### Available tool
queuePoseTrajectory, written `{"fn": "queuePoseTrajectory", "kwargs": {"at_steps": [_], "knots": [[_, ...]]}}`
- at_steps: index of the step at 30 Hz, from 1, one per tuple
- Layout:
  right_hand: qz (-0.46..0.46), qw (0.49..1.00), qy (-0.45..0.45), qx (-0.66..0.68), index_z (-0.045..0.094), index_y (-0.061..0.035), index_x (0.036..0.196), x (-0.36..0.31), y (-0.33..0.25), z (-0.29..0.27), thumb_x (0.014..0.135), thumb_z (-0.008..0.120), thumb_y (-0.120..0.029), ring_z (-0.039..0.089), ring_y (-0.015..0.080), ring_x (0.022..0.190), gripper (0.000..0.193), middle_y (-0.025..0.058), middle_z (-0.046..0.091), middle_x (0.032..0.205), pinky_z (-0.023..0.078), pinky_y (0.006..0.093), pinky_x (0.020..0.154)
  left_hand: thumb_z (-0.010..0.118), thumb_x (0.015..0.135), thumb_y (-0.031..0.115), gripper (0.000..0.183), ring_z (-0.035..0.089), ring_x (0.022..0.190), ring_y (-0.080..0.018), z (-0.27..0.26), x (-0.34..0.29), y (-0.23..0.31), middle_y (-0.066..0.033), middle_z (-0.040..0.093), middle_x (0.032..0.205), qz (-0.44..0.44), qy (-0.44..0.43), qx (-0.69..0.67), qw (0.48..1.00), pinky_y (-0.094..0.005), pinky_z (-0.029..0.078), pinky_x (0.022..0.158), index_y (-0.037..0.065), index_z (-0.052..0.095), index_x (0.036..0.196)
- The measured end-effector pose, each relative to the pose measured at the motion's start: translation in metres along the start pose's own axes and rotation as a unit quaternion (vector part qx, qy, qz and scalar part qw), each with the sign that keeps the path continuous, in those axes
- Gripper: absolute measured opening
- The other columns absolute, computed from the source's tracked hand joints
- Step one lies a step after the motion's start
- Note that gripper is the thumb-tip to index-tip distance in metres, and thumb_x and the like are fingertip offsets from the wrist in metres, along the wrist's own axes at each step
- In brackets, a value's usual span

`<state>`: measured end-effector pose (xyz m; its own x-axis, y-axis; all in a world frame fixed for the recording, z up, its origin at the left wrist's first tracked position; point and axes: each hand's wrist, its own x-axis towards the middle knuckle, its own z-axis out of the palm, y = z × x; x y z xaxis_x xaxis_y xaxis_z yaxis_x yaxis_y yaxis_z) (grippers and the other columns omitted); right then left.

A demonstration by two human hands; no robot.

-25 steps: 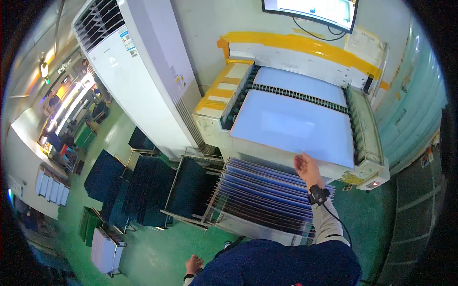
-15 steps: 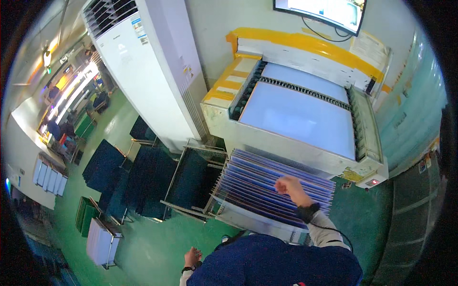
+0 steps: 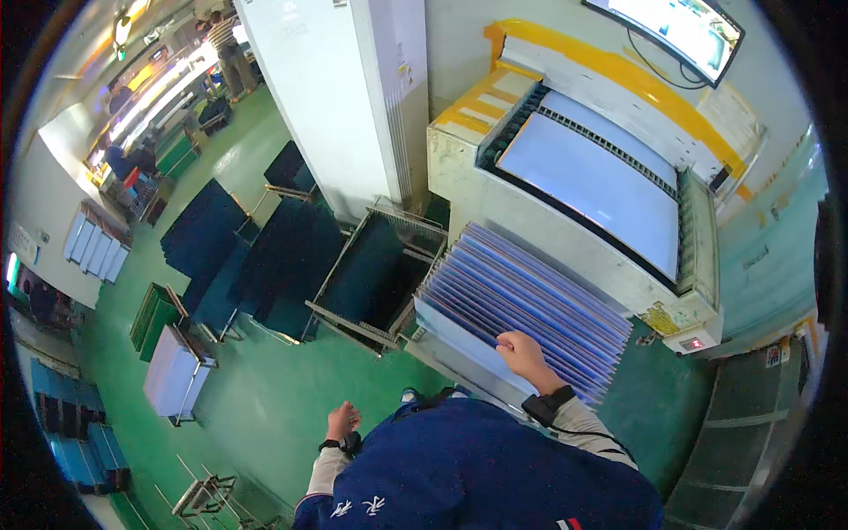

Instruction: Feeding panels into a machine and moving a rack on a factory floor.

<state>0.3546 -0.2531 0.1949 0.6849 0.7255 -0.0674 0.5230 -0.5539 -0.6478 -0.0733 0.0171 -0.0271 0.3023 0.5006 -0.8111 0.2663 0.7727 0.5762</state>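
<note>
Hands: 2, both bare, 1 black wristband each. R hand (image 3: pixel 521 353) is at the near side of the rack (image 3: pixel 442 365), by the top edge of the nearest panel; fingers curled in, but can't tell if they're pinching that edge or just over it. L hand (image 3: pixel 343 420) is loosely bent, fingers a bit apart, nothing seen in it; it's over the green floor (image 3: pixel 265 450), off the rack's near L corner.

Panels (image 3: pixel 530 291), pale blue-white: approx. 15+ in the rack, too tight for an exact count, on edge in rows from its far edge to its near edge.

Machine (image 3: pixel 548 208), 1, behind the rack: 2 more panels flat on top, 1 larger front panel (image 3: pixel 601 185) nr the front edge, 1 rear panel (image 3: pixel 609 131), w/ 1 roller strip (image 3: pixel 609 153) btwn them. Monitor (image 3: pixel 676 35), 1, on the wall above.

L of the rack: 1 dark rack (image 3: pixel 349 329), then at least 3 dark stacks (image 3: pixel 287 265), 1 green stack (image 3: pixel 157 322), 1 white stack (image 3: pixel 177 375).
</note>
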Motion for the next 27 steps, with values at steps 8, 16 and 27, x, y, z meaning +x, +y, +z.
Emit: {"fn": "queuePoseTrajectory", "kwargs": {"at_steps": [8, 16, 27], "knots": [[-0.109, 0.982, 0.036, -0.150, 0.061, -0.0027, 0.100, -0.029, -0.008, 0.020, 0.073, 0.064, -0.018, 0.050, 0.0317, 0.104, 0.031, 0.0128, 0.055, 0.113, 0.043, 0.0413, 0.085, 0.055, 0.087, 0.034, 0.036, 0.059, 0.064, -0.0233, -0.027, 0.011, -0.014, -0.0121, 0.059, 0.086, -0.001, -0.073, -0.064, 0.995, -0.0329, 0.046, 0.048, 0.002, 0.050, 0.104], [-0.065, 0.987, -0.013, -0.149, 0.054, -0.0024, 0.108, -0.044, -0.011, 0.030, 0.070, 0.066, -0.018, 0.048, 0.0315, 0.103, 0.042, 0.0132, 0.052, 0.110, 0.042, 0.0429, 0.085, 0.055, 0.088, 0.033, 0.036, 0.058, 0.064, -0.0235, -0.013, -0.010, -0.002, -0.0115, 0.058, 0.084, -0.029, -0.015, -0.003, 0.999, -0.0332, 0.046, 0.049, 0.001, 0.049, 0.105], [-0.113, 0.966, 0.065, -0.223, 0.052, -0.0009, 0.113, -0.061, -0.026, 0.035, 0.069, 0.065, -0.013, 0.046, 0.0308, 0.105, 0.047, 0.0126, 0.050, 0.113, 0.040, 0.0431, 0.087, 0.057, 0.086, 0.036, 0.040, 0.059, 0.066, -0.0243, -0.029, -0.005, -0.011, -0.0143, 0.060, 0.090, -0.006, -0.020, 0.007, 1.000, -0.0343, 0.046, 0.051, 0.001, 0.051, 0.104]]}}
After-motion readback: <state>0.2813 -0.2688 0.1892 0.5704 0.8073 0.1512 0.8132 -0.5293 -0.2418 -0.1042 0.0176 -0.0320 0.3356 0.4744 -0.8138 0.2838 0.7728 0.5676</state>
